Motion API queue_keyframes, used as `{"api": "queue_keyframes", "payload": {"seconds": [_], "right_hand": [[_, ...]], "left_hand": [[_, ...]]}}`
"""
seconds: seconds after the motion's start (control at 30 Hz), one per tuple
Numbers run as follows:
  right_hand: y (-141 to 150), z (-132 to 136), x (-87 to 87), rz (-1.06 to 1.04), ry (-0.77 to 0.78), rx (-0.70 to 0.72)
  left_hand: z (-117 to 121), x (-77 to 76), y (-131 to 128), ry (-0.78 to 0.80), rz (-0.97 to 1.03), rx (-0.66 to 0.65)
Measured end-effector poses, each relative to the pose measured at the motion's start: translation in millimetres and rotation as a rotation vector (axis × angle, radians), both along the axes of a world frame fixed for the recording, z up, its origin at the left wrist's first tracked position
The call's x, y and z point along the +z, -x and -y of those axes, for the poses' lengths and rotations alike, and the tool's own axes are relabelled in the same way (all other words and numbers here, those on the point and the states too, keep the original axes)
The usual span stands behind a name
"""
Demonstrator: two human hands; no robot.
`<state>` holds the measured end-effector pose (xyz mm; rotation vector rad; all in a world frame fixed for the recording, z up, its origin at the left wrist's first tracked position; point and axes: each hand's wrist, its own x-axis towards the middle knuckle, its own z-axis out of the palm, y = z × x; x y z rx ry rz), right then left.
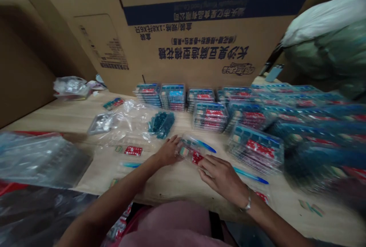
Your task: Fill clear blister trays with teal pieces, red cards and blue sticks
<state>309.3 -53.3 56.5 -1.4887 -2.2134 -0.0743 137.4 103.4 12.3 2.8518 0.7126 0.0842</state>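
— Where's the pack (191, 148)?

— On the table (60, 119), at 12 o'clock from the wearer, right between the hands. It's clear plastic, with a red card (197, 158) inside. A blue stick (207, 146) lies along it — inside or on top, I can't tell.

— And the fingers?

— Left hand (168, 151): slightly spread, tips against the pack's left end. Right hand (221, 176): pressed together, pinching the lower edge, and hiding part of the card.

— Other containers?

— Clear trays (210, 117), stacked at 1 o'clock, hold red and blue cards. A clear bag (126, 115) lies at 11 o'clock, with teal pieces (161, 125) at its right end.

— Anything hard to make out?

— The stacks at 2 o'clock blur badly, so their contents are unreadable. The print on the carton (200, 10) is upside down, and a pale green bundle (323, 41) at 2 o'clock is cut off by the frame.
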Motion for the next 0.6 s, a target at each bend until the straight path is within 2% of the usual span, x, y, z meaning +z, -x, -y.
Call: {"api": "queue_keyframes", "payload": {"seconds": [0.07, 0.13, 0.3, 0.43, 0.5, 0.6], "right_hand": [[6.2, 8.9, -4.0, -0.003, 0.025, 0.057], [14.7, 14.8, -14.1, -0.002, 0.059, 0.118], [40.7, 1.9, -41.3, 0.068, 0.245, 0.295], [50.0, -17.8, -45.0, 0.103, 0.347, 0.316], [48.9, -22.5, -43.2, 0.068, 0.333, 0.307], [43.1, -29.5, -40.6, 0.024, 0.276, 0.288]], "left_hand": [[-5.9, 8.2, 5.4, -0.022, -0.018, -0.001], [-9.4, 14.4, 22.8, -0.079, 0.016, 0.080], [-15.5, 26.8, 97.4, -0.258, 0.166, 0.491], [-10.9, 34.6, 163.3, -0.343, 0.316, 0.788], [2.8, 30.0, 187.3, -0.304, 0.319, 0.893], [34.1, 9.0, 200.0, -0.161, 0.310, 0.858]]}}
